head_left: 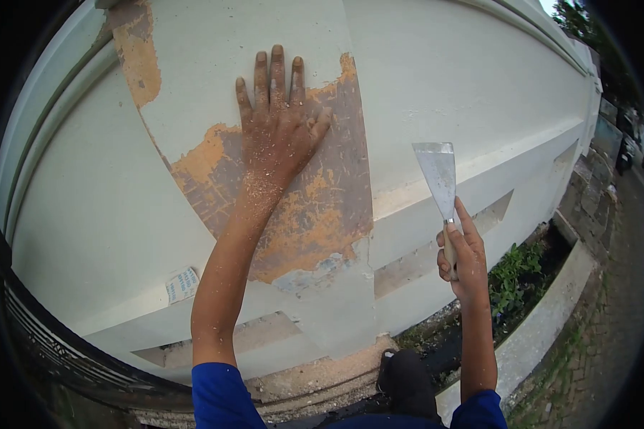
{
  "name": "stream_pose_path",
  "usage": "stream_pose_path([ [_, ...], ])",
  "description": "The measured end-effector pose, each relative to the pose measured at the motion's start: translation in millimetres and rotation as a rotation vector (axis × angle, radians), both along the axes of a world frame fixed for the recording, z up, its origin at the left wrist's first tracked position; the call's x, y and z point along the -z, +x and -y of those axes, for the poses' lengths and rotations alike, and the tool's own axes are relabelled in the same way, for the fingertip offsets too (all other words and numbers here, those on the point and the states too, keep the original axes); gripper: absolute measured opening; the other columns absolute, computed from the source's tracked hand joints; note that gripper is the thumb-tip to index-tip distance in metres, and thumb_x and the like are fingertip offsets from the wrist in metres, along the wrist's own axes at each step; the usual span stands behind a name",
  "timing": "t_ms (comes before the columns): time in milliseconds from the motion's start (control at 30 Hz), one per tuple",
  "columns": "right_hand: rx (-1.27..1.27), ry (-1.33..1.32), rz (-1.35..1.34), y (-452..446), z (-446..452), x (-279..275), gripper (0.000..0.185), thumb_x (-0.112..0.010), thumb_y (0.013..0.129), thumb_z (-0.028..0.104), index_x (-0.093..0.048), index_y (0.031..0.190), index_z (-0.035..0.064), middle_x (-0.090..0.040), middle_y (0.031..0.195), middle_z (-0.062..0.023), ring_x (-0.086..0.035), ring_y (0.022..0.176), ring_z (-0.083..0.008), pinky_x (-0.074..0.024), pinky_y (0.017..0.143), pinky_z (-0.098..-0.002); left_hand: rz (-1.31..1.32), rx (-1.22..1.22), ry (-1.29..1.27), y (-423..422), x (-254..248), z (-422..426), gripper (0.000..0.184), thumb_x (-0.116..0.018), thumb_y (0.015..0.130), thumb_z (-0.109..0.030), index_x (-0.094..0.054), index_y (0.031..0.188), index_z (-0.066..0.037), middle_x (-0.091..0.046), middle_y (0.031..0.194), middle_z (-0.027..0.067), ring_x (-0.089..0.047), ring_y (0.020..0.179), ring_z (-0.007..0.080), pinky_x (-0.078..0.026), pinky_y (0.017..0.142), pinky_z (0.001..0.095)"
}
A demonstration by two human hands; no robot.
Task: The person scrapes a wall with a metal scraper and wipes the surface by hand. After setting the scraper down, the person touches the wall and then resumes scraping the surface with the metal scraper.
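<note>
My left hand (pixel 279 132) lies flat with its fingers spread on the white painted wall (pixel 214 64), partly over a scraped patch (pixel 300 222) of bare grey and orange surface. Pale flakes dot the back of that hand and the forearm. In my right hand (pixel 466 261) is a paint scraper (pixel 438 175), gripped by its light handle with the index finger stretched along it. Its wide metal blade points up and stands apart from the scraped patch. Whether the blade touches the wall behind it, I cannot tell.
A small printed paper (pixel 183 285) rests on the ledge at lower left. Below the wall runs a ditch with green plants (pixel 513 282), edged by a concrete kerb (pixel 551 314). A paved path (pixel 608 343) lies to the right, and a dark metal grille (pixel 57 343) at lower left.
</note>
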State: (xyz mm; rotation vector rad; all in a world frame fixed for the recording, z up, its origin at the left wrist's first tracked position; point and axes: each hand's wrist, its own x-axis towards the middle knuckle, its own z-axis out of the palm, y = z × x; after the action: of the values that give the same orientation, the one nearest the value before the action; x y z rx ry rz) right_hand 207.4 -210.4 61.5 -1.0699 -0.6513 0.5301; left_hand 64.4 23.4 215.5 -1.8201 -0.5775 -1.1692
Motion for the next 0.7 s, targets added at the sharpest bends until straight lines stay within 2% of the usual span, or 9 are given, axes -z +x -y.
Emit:
stream_pose_path([
  [67, 0.04, -0.128, -0.091, 5.3, 38.1, 54.9, 0.057, -0.051, 0.097, 0.019, -0.03, 0.149, 0.0103, -0.053, 0.074, -0.0023, -0.045, 0.044, -0.0061, -0.032, 0.033, -0.0212, -0.162, 0.188, -0.069, 17.3, 21.0, 4.1, 0.063, -0.049, 0.091, -0.05, -0.043, 0.142, -0.013, -0.025, 0.156, 0.0127, -0.017, 0.146, 0.0261, -0.012, 0.119, 0.0506],
  [133, 0.09, -0.235, -0.194, 4.0, 82.1, 118.2, 0.057, -0.051, 0.097, 0.017, -0.031, 0.149, 0.0131, -0.052, 0.073, -0.0025, -0.044, 0.044, -0.007, -0.0322, 0.033, -0.0217, -0.715, 0.194, -0.198, 22.1, 59.2, 19.1, 0.063, -0.05, 0.09, -0.052, -0.046, 0.14, -0.013, -0.026, 0.155, 0.0127, -0.017, 0.146, 0.0279, -0.011, 0.119, 0.0502],
  [233, 0.223, -0.414, -0.367, -14.9, 167.2, 197.3, 0.056, -0.05, 0.096, 0.016, -0.032, 0.149, 0.0158, -0.052, 0.073, -0.0033, -0.044, 0.044, -0.0096, -0.0325, 0.034, -0.0238, -1.034, 0.343, -0.328, 22.6, 102.7, 12.0, 0.061, -0.055, 0.089, -0.049, -0.049, 0.139, -0.014, -0.027, 0.155, 0.013, -0.017, 0.146, 0.0289, -0.012, 0.119, 0.0508],
  [333, 0.403, -0.565, -0.495, -43.8, 253.9, 264.3, 0.056, -0.049, 0.095, 0.015, -0.033, 0.149, 0.0161, -0.051, 0.072, -0.0044, -0.044, 0.043, -0.0115, -0.0322, 0.034, -0.0258, -0.361, 0.157, -0.102, -6.0, 51.9, 18.3, 0.059, -0.06, 0.087, -0.044, -0.049, 0.138, -0.015, -0.028, 0.155, 0.0117, -0.019, 0.145, 0.0284, -0.014, 0.118, 0.052],
  [433, 0.579, -0.754, -0.533, -74.7, 308.4, 288.8, 0.056, -0.049, 0.095, 0.016, -0.033, 0.148, 0.0163, -0.051, 0.071, -0.0051, -0.044, 0.042, -0.0121, -0.0317, 0.033, -0.026, -0.182, 0.272, -0.099, -10.2, 44.2, 10.4, 0.057, -0.063, 0.085, -0.038, -0.051, 0.136, -0.015, -0.025, 0.156, 0.0091, -0.017, 0.146, 0.0267, -0.016, 0.117, 0.0522],
  [500, 0.621, -0.759, -0.513, -86.9, 333.5, 297.5, 0.055, -0.048, 0.095, 0.016, -0.034, 0.148, 0.016, -0.051, 0.07, -0.0055, -0.044, 0.04, -0.0119, -0.0324, 0.032, -0.0263, -0.463, 0.338, -0.241, -7.6, 85.7, 22.3, 0.049, -0.061, 0.086, -0.038, -0.058, 0.129, -0.014, -0.033, 0.152, 0.0114, -0.022, 0.144, 0.0275, -0.015, 0.117, 0.0514],
  [567, 0.614, -0.772, -0.415, -91.3, 344.3, 297.1, 0.054, -0.048, 0.095, 0.016, -0.034, 0.148, 0.0157, -0.052, 0.07, -0.0055, -0.044, 0.04, -0.0115, -0.0331, 0.032, -0.0265, -0.829, 0.403, -0.591, -1.1, 161.0, 32.2, 0.045, -0.06, 0.087, -0.042, -0.064, 0.123, -0.014, -0.053, 0.136, 0.0165, -0.041, 0.134, 0.0283, -0.026, 0.114, 0.049],
  [633, 0.583, -0.776, -0.328, -90.3, 344.4, 288.5, 0.054, -0.049, 0.095, 0.016, -0.034, 0.148, 0.0154, -0.052, 0.07, -0.0054, -0.043, 0.039, -0.0107, -0.0339, 0.032, -0.0269, -0.954, 0.481, -1.473, -14.7, 213.0, 83.6, 0.043, -0.058, 0.092, -0.042, -0.065, 0.122, -0.013, -0.068, 0.11, 0.0189, -0.064, 0.104, 0.0323, -0.045, 0.098, 0.0406],
  [700, 0.461, -0.753, -0.357, -86.0, 333.6, 265.1, 0.055, -0.05, 0.095, 0.015, -0.034, 0.148, 0.0154, -0.052, 0.071, -0.005, -0.045, 0.042, -0.0109, -0.0342, 0.033, -0.0254, -0.995, 0.871, -1.91, -35.2, 306.6, 103.8, 0.062, -0.061, 0.088, -0.05, -0.055, 0.133, -0.008, -0.059, 0.132, 0.0133, -0.056, 0.119, 0.0289, -0.042, 0.103, 0.0405],
])
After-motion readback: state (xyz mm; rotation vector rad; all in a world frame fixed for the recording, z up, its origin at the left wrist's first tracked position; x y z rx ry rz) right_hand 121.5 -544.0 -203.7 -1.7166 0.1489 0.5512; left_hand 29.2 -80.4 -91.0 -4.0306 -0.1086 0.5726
